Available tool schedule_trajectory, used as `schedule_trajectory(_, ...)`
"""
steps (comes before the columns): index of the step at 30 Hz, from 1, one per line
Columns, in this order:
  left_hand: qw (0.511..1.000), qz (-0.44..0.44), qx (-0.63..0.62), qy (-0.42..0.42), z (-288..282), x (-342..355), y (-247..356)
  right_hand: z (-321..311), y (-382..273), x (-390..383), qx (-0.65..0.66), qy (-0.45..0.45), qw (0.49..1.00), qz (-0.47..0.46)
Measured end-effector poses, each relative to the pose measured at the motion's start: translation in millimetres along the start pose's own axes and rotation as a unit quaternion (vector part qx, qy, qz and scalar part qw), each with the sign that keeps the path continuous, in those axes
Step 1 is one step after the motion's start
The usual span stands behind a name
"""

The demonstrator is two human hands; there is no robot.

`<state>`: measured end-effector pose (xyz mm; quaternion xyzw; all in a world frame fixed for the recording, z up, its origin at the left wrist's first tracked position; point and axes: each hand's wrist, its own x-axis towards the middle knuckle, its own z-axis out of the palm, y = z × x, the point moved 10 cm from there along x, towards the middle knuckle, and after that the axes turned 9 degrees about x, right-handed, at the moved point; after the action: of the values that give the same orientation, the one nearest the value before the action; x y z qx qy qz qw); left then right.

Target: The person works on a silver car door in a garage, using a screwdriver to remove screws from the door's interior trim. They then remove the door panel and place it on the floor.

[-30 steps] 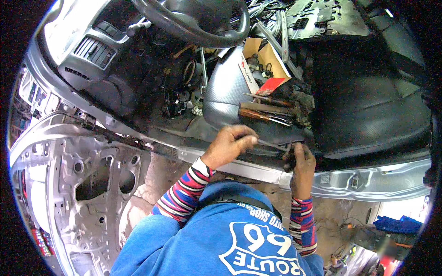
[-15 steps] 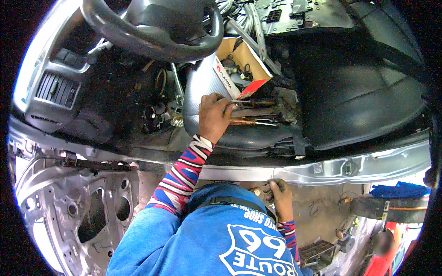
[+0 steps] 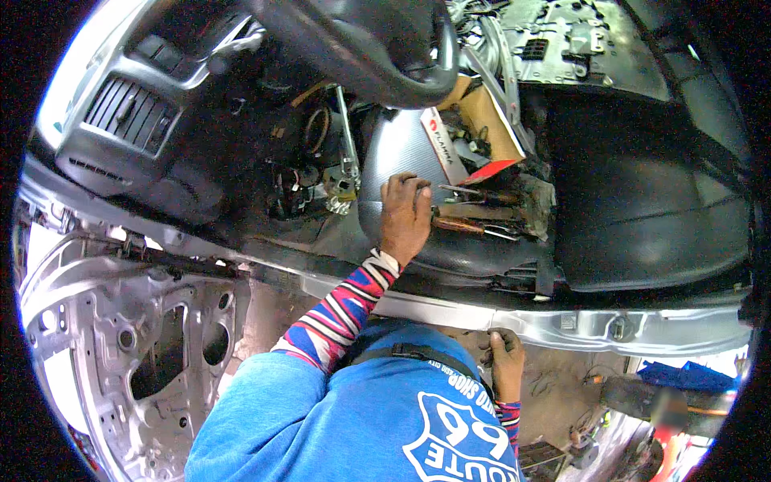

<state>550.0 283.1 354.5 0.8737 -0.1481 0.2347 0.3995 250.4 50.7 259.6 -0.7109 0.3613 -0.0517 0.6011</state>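
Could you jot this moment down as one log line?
left hand: over car seat, beside hand tools | right hand: near door sill, grip unclear | open box: holds small parts

Shirt [image 3: 321, 410]: blue cloth — the back carries a white shield-shaped print [image 3: 462, 426] and white lettering. Strap [image 3: 409, 351]: dark, with a buckle, crosses blue fabric. Left sleeve [image 3: 341, 313]: close-fitting, banded red, blue, white, black — right sleeve [image 3: 508, 414] matches. Left hand [image 3: 405, 215], right hand [image 3: 504, 360]: bare.
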Motion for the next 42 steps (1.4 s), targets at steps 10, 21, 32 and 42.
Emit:
schedule_trajectory(10, 0.997, 0.014, -0.043, 0.057, -20, -6, 5, 69, -64, -3, -0.099, -0.158, 0.98, -0.064)
schedule_trajectory(21, 0.986, -0.154, 0.016, 0.066, -97, -165, -48, 72, -42, -9, -0.115, -0.27, 0.955, -0.046)
schedule_trajectory(32, 0.906, -0.401, -0.033, 0.129, -144, -307, -67, 52, -120, 44, -0.085, -0.281, 0.92, -0.262)
schedule_trajectory(42, 0.915, -0.389, 0.107, -0.002, -115, -404, 13, 31, -52, 78, -0.068, -0.345, 0.919, -0.18)
